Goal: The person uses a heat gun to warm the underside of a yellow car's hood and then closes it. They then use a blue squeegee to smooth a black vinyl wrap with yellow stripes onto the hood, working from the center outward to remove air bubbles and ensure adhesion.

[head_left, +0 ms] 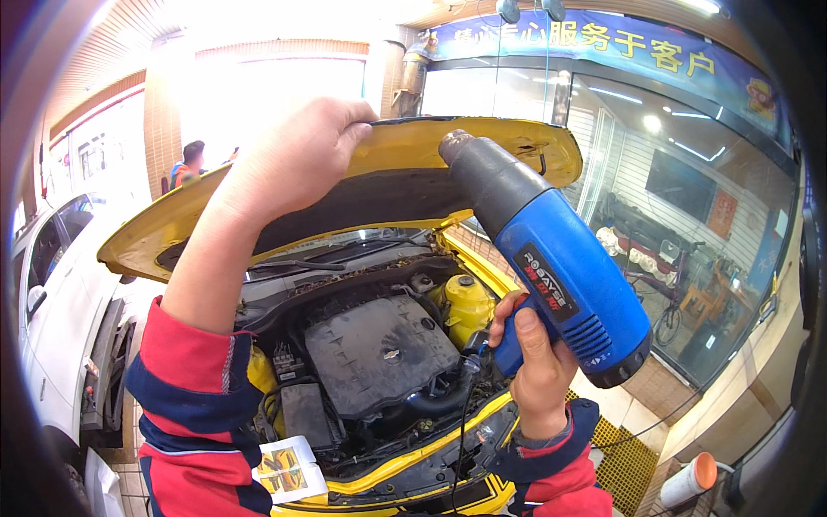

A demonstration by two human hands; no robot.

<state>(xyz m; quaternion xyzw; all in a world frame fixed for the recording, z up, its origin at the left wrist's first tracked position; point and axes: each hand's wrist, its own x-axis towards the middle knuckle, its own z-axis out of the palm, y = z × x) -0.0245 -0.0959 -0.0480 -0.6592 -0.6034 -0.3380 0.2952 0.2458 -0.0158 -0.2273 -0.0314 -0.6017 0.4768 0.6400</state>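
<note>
My right hand is wrapped around the handle of a blue and black heat gun, held up at the right. The gun's metal nozzle is close to the front edge of a raised yellow car hood. My left hand reaches up to that same edge, left of the nozzle. Its thumb and forefinger are pinched at the rim, where a dark line runs. Whether they also hold a thin strip there, I cannot tell.
Below the hood lies an engine bay with a dark engine cover. A printed sheet rests on the car's front. A power cord hangs from the gun. A white car stands left; a white bucket sits lower right. Someone is in the background.
</note>
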